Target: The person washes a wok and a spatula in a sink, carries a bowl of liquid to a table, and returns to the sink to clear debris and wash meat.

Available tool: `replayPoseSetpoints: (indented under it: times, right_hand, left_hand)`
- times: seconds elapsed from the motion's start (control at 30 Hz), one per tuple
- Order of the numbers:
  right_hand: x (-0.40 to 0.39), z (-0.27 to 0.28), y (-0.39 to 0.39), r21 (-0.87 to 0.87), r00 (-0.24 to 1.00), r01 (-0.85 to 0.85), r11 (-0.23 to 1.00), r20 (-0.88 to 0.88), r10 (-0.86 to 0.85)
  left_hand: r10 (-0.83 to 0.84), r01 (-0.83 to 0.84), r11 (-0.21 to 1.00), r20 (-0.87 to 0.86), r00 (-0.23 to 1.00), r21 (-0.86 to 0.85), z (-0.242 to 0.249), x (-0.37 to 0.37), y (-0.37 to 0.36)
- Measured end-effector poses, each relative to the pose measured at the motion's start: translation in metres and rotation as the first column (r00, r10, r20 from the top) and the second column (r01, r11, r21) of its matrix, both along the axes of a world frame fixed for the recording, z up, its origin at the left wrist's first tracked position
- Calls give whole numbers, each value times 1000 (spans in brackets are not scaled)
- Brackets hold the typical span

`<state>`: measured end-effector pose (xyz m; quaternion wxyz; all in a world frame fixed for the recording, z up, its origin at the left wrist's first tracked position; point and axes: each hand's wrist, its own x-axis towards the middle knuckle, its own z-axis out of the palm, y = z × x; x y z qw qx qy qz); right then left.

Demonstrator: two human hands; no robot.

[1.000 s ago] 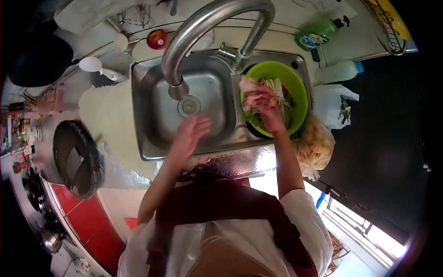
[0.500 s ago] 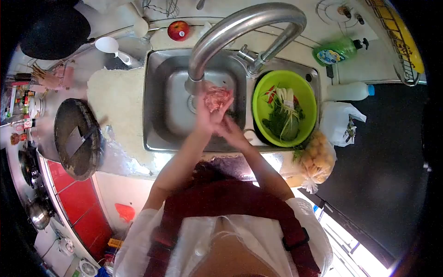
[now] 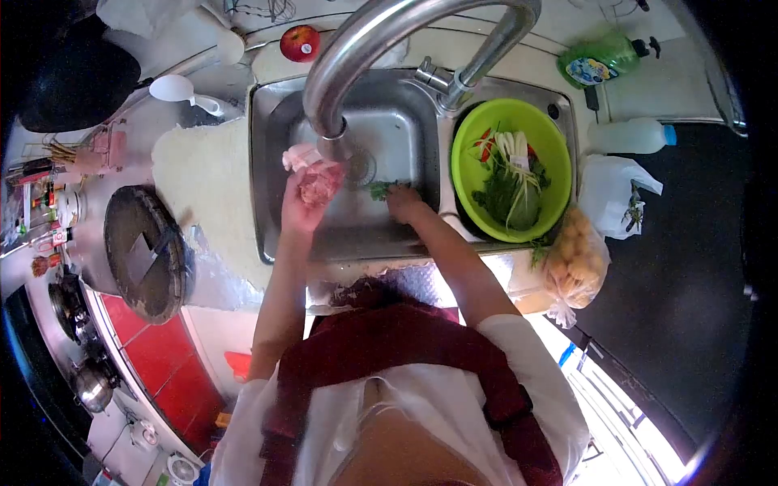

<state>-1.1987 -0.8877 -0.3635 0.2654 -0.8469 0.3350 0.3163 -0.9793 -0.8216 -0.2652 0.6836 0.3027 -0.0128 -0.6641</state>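
Observation:
A piece of raw pink meat [image 3: 321, 181] rests in my left hand [image 3: 301, 205], which is closed round it over the left side of the steel sink [image 3: 279, 235]. The faucet [image 3: 326, 121] has its spout just above the meat. Low in the sink, my right hand [image 3: 403, 203] has its fingers bent at a small bunch of green leaves [image 3: 379, 190] and seems to pinch it. Right of the basin, a lime green bowl [image 3: 468, 154] holds leafy greens, pale stalks and red peppers.
Around the sink are a red apple [image 3: 300, 43], a white ladle [image 3: 172, 87], a round chopping board [image 3: 130, 211] with a cleaver [image 3: 141, 257], a dish soap bottle [image 3: 596, 61], a white bottle [image 3: 636, 136], a white plastic bag [image 3: 604, 190] and a bag of round yellowish items [image 3: 577, 263].
My hands were together at the meat and have separated. The left has carried the meat leftward; the right has reached down to the leaves. The whole view has shifted a little.

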Motion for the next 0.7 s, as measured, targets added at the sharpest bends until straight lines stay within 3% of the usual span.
replayPoseSetpoints:
  times: [0.03,0.1,0.17,0.23,0.27,0.33,0.37,0.43,0.47,0.53,0.6,0.67,0.7]
  right_hand:
    - [-3,14,2,3,1000,-4,1000,-7,4]
    - [-15,57,-2,52,887,233,971,397,-234]
    - [-34,157,-9,329,711,484,811,393,-583]
    - [-71,188,-10,19,605,556,831,677,-420]
    - [-89,208,-12,-21,541,631,776,729,-419]
    - [-122,219,-29,-251,713,646,721,534,-454]
    - [-121,229,-32,-253,718,637,728,538,-442]
    - [-118,247,-38,-817,938,337,469,248,-243]
    - [-111,245,-44,-818,939,335,468,250,-236]
    - [-81,231,-62,-243,626,713,657,643,-441]
    - [-28,209,-75,18,400,707,707,814,-421]
    - [13,188,-98,-169,349,778,605,917,-193]
    - [22,176,-116,-170,350,774,610,918,-188]
  left_hand:
    - [-8,8,1000,-8,1000,13,1,-3,0]
    - [-22,23,1000,-45,999,21,17,-12,-6]
    - [-61,61,998,-11,998,6,11,-15,-14]
    - [-108,108,993,11,994,48,-14,-18,-18]
    - [-89,89,995,13,996,50,-11,-21,-23]
    - [-105,93,988,101,989,120,3,-28,-32]
    - [-79,77,994,20,997,79,0,-30,-32]
    - [-2,-3,998,90,996,62,18,-38,-38]
    - [57,-66,997,157,986,51,25,-41,-39]
    - [54,-56,998,70,996,30,22,-39,-40]
    - [42,-42,999,-16,999,13,16,-36,-39]
    - [-117,107,993,-235,965,-54,8,-30,-39]
    - [-110,99,993,-234,966,-57,2,-29,-37]
